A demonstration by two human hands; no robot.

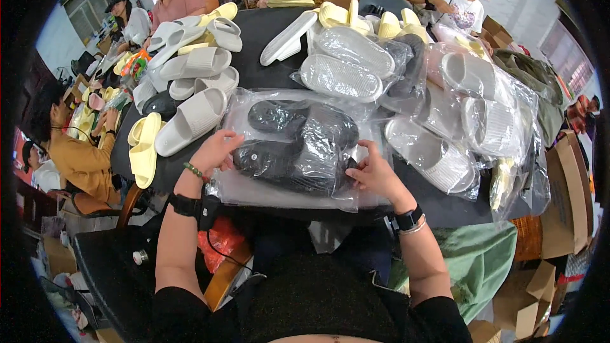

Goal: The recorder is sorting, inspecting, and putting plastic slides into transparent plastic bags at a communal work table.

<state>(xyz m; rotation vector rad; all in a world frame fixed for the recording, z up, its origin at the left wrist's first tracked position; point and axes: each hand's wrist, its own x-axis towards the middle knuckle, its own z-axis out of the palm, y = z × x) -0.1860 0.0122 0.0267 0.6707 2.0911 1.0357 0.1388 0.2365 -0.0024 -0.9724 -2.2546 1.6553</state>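
A pair of black slippers (270, 159) lies in a clear plastic bag in front of me, on top of a stack of flat clear bags (286, 198). My left hand (217, 150) is at the left end of the slippers, its fingers apart and slightly bent, holding nothing. At the other end, my right hand (376, 173) has thumb and fingers curled at the bag's right edge, where a bit of black shows between them. Its index finger is raised apart from the thumb. Whether the left fingertips touch the bag is hard to see.
Loose grey slippers (192, 122) and a yellow pair (146, 150) lie to the left on the black table (254, 76). Bagged grey slippers (432, 154) are heaped at the right. Several people sit around the table. Cardboard boxes (559, 197) stand beyond the right edge.
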